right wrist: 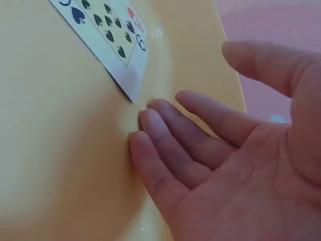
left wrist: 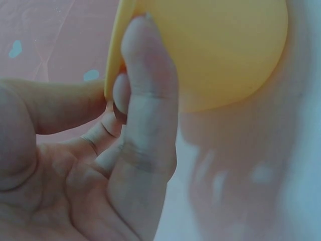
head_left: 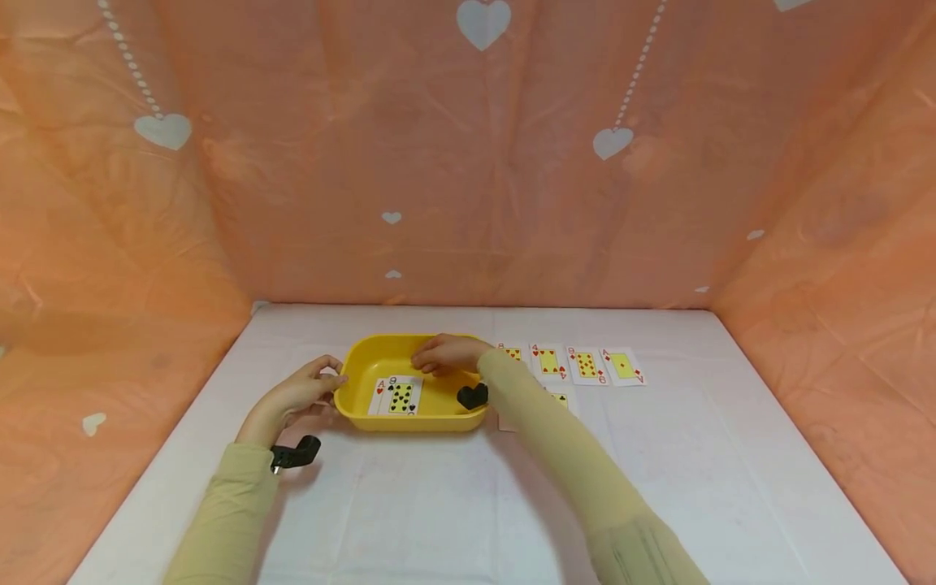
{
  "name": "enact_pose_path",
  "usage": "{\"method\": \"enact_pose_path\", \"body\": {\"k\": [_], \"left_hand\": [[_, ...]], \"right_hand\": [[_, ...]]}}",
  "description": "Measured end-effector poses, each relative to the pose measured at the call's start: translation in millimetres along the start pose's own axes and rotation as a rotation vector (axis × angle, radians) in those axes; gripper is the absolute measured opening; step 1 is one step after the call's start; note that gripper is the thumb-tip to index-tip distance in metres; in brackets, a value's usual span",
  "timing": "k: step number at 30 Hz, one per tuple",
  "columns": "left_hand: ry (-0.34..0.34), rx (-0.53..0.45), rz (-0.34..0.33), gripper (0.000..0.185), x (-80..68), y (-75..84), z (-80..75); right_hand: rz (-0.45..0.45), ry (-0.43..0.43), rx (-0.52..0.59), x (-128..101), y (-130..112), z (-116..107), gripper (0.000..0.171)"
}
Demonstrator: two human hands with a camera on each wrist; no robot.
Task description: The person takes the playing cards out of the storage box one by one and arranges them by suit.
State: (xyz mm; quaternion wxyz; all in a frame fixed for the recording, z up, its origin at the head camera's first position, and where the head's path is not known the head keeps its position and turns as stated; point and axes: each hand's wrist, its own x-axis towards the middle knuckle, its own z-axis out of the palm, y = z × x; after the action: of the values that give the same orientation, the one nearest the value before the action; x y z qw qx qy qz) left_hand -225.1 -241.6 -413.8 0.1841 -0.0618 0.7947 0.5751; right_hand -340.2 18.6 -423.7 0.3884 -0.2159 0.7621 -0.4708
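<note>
A yellow tray [head_left: 366, 349] sits on the white table. My left hand [head_left: 322, 380] grips its left rim; in the left wrist view the left hand [left wrist: 118, 98] pinches the tray's rim [left wrist: 114, 55] between the thumb and fingers. My right hand [head_left: 433, 360] reaches into the tray. Its fingers [right wrist: 165, 145] lie relaxed, their tips touching the tray's inner floor [right wrist: 55, 150], and they hold nothing. A nine of spades [head_left: 401, 397] lies face up in the tray over an ace of hearts [head_left: 379, 392]. The nine of spades' corner [right wrist: 113, 42] is just beyond my fingertips.
Several face-up cards lie in a row to the tray's right, among them a four of hearts [head_left: 549, 361] and an ace of diamonds [head_left: 623, 366]. Another card [head_left: 561, 399] lies partly under my right sleeve. Orange cloth walls [head_left: 110, 268] surround the table.
</note>
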Motion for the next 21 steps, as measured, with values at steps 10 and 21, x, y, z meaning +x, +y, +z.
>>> {"method": "enact_pose_path", "body": {"k": [10,21], "left_hand": [[-0.003,-0.010,0.014,0.021,-0.5,0.1,-0.8],[-0.008,-0.014,0.026,0.021,-1.1,-1.1,-0.1]], "right_hand": [[-0.049,-0.107,-0.057,0,-6,12,0.026],[-0.023,-0.102,-0.100,-3,-9,14,0.029]]}}
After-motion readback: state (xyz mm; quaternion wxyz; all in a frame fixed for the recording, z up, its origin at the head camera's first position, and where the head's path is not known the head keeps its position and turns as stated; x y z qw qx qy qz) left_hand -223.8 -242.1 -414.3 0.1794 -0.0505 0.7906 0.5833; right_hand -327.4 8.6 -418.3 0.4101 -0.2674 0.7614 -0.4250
